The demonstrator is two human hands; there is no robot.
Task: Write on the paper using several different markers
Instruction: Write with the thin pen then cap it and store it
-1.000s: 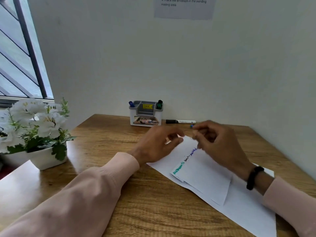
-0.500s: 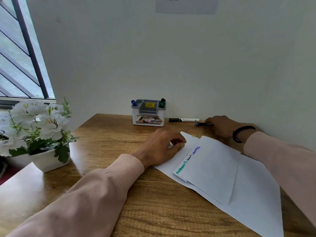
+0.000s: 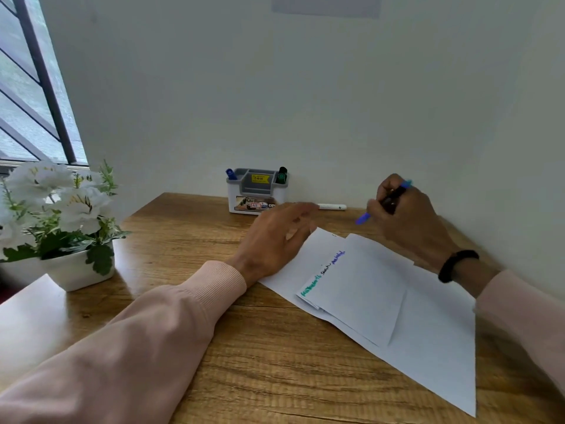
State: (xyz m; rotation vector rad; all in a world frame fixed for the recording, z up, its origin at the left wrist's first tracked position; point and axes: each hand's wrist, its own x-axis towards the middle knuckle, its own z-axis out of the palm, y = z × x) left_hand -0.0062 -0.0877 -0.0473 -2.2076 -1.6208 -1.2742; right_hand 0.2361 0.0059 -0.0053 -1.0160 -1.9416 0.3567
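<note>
The right hand (image 3: pixel 406 215) has its fingers (image 3: pixel 385 191) clamped around a blue marker (image 3: pixel 363 218), whose blue end sticks out to the left below the fingertips, lifted above the wooden desk (image 3: pixel 260 356) and clear of the paper (image 3: pixel 428 325). The left hand (image 3: pixel 275 240) lies flat with its fingers (image 3: pixel 301 220) loosely apart and gripping nothing, the fingertips just at the paper's far left corner. A folded sheet (image 3: pixel 360 292) on the paper, nearer the person than both sets of fingers, carries green, black and blue writing along its edge. Beyond the left fingertips stands a marker holder (image 3: pixel 257 191) with 2 markers; a white marker (image 3: pixel 331 206) lies between the 2 hands.
</note>
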